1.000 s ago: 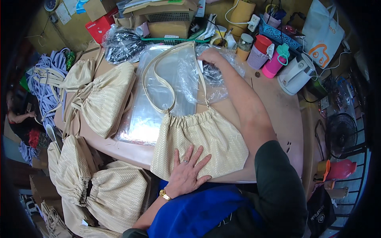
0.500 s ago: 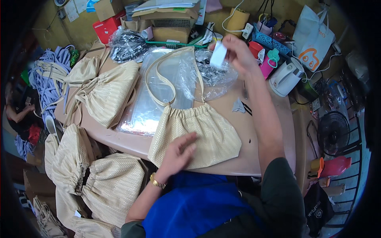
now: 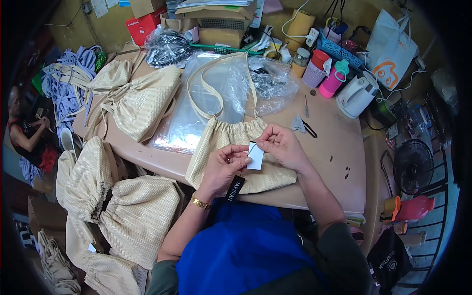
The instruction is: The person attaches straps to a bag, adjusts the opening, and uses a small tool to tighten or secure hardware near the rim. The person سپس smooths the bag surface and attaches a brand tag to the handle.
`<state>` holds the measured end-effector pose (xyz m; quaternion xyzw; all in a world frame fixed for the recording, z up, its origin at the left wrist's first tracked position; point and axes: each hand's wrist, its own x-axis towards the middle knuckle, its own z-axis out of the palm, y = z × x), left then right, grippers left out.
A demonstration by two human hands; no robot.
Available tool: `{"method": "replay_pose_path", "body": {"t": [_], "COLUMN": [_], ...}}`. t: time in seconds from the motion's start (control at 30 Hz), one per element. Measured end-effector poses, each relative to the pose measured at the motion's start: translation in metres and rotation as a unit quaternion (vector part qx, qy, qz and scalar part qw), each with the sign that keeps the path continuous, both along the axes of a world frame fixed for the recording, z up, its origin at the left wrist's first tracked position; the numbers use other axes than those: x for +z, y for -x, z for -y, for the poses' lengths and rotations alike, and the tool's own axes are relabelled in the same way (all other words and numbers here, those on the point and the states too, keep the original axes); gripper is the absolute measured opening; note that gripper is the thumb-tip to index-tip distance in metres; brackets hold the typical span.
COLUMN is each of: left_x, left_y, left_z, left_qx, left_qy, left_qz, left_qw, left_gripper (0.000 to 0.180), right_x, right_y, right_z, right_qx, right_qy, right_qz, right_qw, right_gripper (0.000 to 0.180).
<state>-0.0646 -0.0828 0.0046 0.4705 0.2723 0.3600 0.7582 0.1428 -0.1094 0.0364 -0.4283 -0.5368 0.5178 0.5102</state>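
A beige woven drawstring bag [image 3: 216, 142] lies on the table's near edge, its long strap looping up over a clear plastic sheet [image 3: 196, 113]. Above the bag my left hand [image 3: 223, 167] pinches a small white tag [image 3: 255, 156], with a black label strip [image 3: 234, 189] hanging below it. My right hand [image 3: 281, 145] pinches the tag's top edge, where a thin dark string shows. Both hands hover over the bag's gathered mouth.
More beige bags lie on the table's left [image 3: 140, 105] and are heaped beside it [image 3: 123, 211]. Small scissors [image 3: 309, 129], a white kettle [image 3: 356, 96], a pink bottle [image 3: 332, 81], boxes and plastic-wrapped parts [image 3: 164, 46] crowd the back. Another person [image 3: 24, 132] sits far left.
My right hand came back from the far plastic bags with the white tag and dropped to the bag. My left hand lifted off the bag and now meets it on the tag.
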Motion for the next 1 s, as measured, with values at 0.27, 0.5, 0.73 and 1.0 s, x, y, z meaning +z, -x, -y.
{"method": "replay_pose_path", "body": {"t": [0.27,0.5,0.73,1.0], "left_x": [-0.008,0.061,0.103,0.131], "left_y": [0.001,-0.007,-0.026,-0.087], "left_z": [0.001,-0.023,-0.059,-0.081], "left_qx": [0.167,0.204,0.052,-0.012], "left_qy": [-0.242,-0.560,-0.572,-0.509], "left_qz": [-0.140,-0.258,-0.287,-0.254], "left_qw": [0.945,0.760,0.767,0.822], "left_gripper": [0.009,0.007,0.015,0.026], "right_x": [0.007,-0.003,0.007,0.020], "right_y": [0.009,0.011,-0.003,-0.042], "right_z": [0.011,-0.001,-0.008,-0.012], "right_qx": [-0.047,0.001,-0.145,-0.122], "right_qy": [-0.075,0.032,-0.171,-0.072], "right_qz": [0.264,-0.012,0.036,-0.227], "right_qw": [0.961,0.999,0.974,0.964], "right_gripper": [0.030,0.024,0.016,0.012]}}
